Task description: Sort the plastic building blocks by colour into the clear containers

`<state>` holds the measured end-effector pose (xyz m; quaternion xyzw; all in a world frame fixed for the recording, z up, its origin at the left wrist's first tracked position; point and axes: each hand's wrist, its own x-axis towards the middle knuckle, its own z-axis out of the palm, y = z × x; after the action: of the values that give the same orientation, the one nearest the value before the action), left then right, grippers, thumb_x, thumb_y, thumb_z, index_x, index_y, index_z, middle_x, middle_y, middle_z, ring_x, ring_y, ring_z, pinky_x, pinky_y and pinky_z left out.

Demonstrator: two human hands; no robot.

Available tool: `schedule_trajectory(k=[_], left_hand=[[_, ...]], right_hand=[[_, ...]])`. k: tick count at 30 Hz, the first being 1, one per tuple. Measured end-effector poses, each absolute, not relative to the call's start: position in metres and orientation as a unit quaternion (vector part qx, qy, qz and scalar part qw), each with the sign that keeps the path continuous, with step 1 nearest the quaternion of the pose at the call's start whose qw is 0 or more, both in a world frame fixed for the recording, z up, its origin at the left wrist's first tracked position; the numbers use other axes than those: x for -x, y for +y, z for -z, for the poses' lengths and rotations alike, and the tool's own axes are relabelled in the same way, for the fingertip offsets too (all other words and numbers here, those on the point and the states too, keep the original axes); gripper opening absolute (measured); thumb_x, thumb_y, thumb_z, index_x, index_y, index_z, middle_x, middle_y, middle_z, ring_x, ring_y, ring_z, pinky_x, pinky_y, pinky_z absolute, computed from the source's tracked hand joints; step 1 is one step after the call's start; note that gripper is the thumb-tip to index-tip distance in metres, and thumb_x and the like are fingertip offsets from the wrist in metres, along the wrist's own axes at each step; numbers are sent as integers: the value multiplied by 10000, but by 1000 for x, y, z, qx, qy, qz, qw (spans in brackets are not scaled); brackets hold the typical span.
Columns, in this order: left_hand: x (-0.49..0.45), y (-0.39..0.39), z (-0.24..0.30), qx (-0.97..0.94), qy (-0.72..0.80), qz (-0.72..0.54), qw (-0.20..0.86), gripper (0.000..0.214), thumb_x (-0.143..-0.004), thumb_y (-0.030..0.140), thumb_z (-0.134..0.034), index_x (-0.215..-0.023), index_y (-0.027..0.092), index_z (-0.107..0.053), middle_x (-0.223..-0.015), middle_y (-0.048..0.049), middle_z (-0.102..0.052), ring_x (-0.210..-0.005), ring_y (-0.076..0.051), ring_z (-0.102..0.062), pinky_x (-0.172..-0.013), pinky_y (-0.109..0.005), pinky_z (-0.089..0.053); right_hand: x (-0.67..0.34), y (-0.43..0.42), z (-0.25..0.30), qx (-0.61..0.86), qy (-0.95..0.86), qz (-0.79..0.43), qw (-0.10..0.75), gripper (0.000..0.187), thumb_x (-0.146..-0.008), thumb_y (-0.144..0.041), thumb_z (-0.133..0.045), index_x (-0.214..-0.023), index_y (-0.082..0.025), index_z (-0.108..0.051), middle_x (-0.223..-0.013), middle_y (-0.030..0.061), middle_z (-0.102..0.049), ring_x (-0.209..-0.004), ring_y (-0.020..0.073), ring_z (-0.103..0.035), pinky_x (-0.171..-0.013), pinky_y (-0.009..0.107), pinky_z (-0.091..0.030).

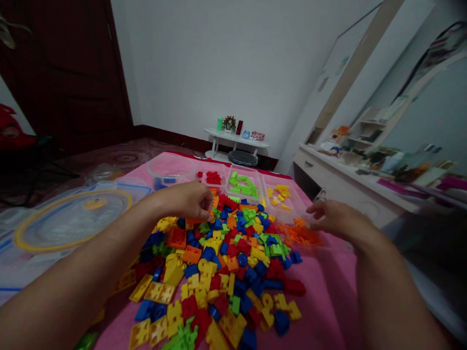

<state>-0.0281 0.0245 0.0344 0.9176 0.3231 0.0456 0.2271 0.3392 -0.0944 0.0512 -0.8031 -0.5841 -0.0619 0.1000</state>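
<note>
My left hand point(186, 199): fingers pinched on a small orange block point(211, 215) at the top of the block pile point(226, 262) | my right hand point(335, 218): fingers wide, holding nothing, over the orange tray point(330, 247) | each tray keeps one colour, on the pink surface point(328, 301)

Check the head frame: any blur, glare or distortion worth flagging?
Head view: dim, flat light, no hard shadows; wide-angle distortion leans the dresser at right; right hand motion-smeared, left hand sharper; brick pile crisp mid-frame, softer at the bottom edge; faint sheen on the round lid.
</note>
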Motion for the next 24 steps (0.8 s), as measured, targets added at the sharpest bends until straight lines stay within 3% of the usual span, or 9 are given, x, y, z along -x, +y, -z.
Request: schedule_trajectory(k=[3, 7, 10, 12, 15, 19, 21, 24], left_hand=[[23, 25, -35, -910, 311, -117, 250, 243, -684, 388, -630, -742, 154, -653, -626, 2, -614, -554, -103, -511, -508, -200, -323], [11, 19, -34, -879, 289, -217, 310, 312, -706, 422, -625, -823, 139, -686, -695, -11, -637, -612, -105, -532, -540, -195, -356], [4, 11, -33, -858, 261, -229, 378, 330, -717, 424, -625, -835, 122, -688, -656, -14, -630, -564, -94, -520, -504, -191, -359], [2, 7, -32, -845, 244, -215, 423, 312, -721, 390, -630, -866, 121, -693, -653, -15, -637, -556, -92, -533, -504, -189, -382], [5, 9, -34, -831, 234, -209, 459, 277, -726, 351, -635, -853, 115, -703, -662, -22, -650, -566, -91, -555, -533, -194, -422], [14, 17, -45, -781, 273, -347, 442, 253, -726, 346, -647, -732, 94, -672, -604, -17, -624, -522, -70, -534, -505, -178, -408], [18, 19, -52, -740, 303, -417, 433, 235, -738, 322, -641, -706, 89, -651, -591, -14, -617, -496, -56, -518, -500, -172, -408], [22, 18, -60, -703, 320, -471, 427, 214, -759, 294, -624, -709, 87, -640, -596, -14, -620, -479, -45, -504, -506, -169, -415]], right_hand=[[-319, -92, -54, 811, -575, 51, 95, 329, -612, -461, -696, -829, -216, -730, -830, 83, -700, -720, 231, -639, -594, 310, -451], [-245, -87, -55, 708, -654, -58, 260, 354, -723, -432, -633, -985, -197, -675, -974, 81, -683, -739, 185, -634, -647, 301, -486], [-191, -87, -44, 601, -684, -211, 357, 631, -697, -391, -686, -1272, -232, -482, -1152, 94, -612, -780, 161, -634, -659, 292, -511], [-170, -87, -34, 562, -682, -267, 385, 610, -730, -372, -663, -1290, -252, -453, -1181, 90, -596, -823, 165, -636, -682, 297, -516], [-156, -85, -22, 546, -687, -252, 408, 441, -781, -319, -606, -1207, -237, -527, -1138, 72, -621, -941, 188, -614, -765, 311, -500], [-142, -81, -17, 569, -727, -168, 346, 194, -789, -236, -543, -948, -203, -649, -961, 39, -678, -883, 181, -617, -797, 307, -463], [-127, -81, -17, 565, -762, -147, 281, 176, -791, -203, -500, -841, -201, -668, -888, 30, -693, -835, 177, -625, -775, 299, -452], [-97, -80, -16, 550, -808, -100, 186, 210, -802, -253, -495, -906, -212, -674, -904, 49, -701, -840, 206, -634, -747, 319, -443]])
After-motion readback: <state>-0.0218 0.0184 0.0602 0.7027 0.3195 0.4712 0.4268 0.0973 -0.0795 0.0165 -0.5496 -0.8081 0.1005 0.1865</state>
